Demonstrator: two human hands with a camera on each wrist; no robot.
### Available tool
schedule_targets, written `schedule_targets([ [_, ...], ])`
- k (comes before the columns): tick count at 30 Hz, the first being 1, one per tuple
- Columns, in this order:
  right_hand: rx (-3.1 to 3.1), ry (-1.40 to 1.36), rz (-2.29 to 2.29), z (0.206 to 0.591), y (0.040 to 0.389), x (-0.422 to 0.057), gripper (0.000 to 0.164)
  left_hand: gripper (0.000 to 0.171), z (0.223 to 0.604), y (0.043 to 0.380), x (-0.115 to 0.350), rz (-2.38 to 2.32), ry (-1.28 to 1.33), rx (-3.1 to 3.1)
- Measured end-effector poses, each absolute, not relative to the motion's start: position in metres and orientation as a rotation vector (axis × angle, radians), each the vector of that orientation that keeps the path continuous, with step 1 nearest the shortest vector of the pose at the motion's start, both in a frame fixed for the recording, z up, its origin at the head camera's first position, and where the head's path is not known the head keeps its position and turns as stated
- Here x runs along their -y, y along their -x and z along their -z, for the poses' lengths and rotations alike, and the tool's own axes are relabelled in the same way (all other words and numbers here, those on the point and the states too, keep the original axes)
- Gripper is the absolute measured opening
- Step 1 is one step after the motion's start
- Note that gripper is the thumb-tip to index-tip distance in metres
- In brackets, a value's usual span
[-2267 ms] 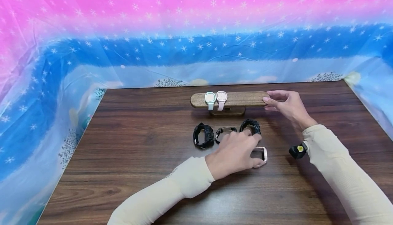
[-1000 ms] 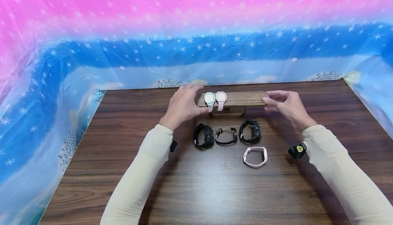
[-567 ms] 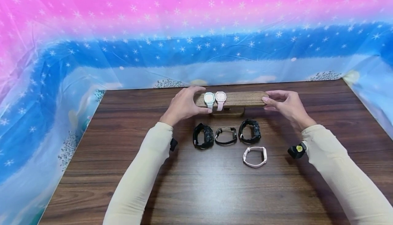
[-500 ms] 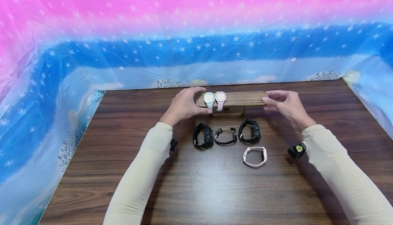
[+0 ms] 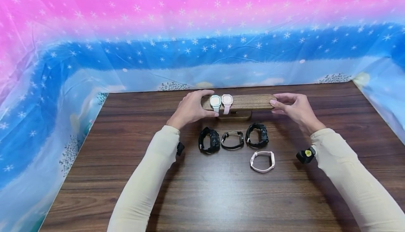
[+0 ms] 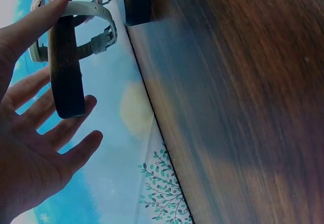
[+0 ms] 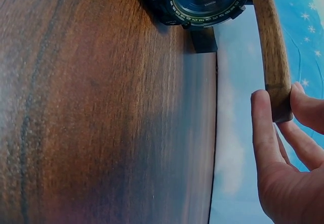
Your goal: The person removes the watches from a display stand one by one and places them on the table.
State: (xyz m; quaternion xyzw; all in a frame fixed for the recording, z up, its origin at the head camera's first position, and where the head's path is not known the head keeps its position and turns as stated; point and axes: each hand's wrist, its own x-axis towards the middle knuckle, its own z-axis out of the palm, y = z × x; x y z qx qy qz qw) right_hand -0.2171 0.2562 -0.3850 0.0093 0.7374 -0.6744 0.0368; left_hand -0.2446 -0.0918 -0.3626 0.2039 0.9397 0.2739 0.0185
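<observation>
A wooden watch stand (image 5: 253, 102) stands near the back of the table, with a mint-green watch (image 5: 215, 101) and a pale pink watch (image 5: 227, 100) strapped side by side on the left part of its bar. My left hand (image 5: 190, 107) reaches round the bar's left end and holds the mint-green watch, thumb on its strap (image 6: 93, 9) and forefinger behind. The other fingers spread loosely beside the bar in the left wrist view. My right hand (image 5: 299, 110) pinches the bar's right end (image 7: 278, 100) between thumb and fingers.
In front of the stand lie a chunky black watch (image 5: 213, 141), a slim black band (image 5: 242, 139), another chunky black watch (image 5: 263, 135) and a slim pale pink band (image 5: 273, 161). A snowflake-patterned cloth (image 5: 196, 52) hangs along the table's (image 5: 126, 175) back and sides.
From above the slim pink band, my left hand has moved back and left to the mint-green watch, then crept slightly right. My right hand keeps its hold on the stand.
</observation>
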Motion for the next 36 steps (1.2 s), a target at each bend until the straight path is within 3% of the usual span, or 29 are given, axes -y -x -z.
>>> schedule_targets([
  [12,-2.305,-0.033,2.03,0.3866,0.2177,-0.2557,0.054,0.07,0.3655,0.2476,0.091,-0.893,-0.637,-2.899],
  [21,-2.371,-0.064,1.97,0.3854,0.2167,-0.2539,0.057,0.07,0.3655,0.2496,0.0933,-0.915,-0.643,-2.881],
  [28,-2.402,-0.089,1.949,0.3855,0.2166,-0.2537,0.054,0.081,0.3684,0.2521,0.0915,-0.914,-0.656,-2.859],
  [36,-2.342,-0.047,1.997,0.3858,0.2168,-0.256,0.056,0.074,0.3713,0.2534,0.092,-0.957,-0.655,-2.848],
])
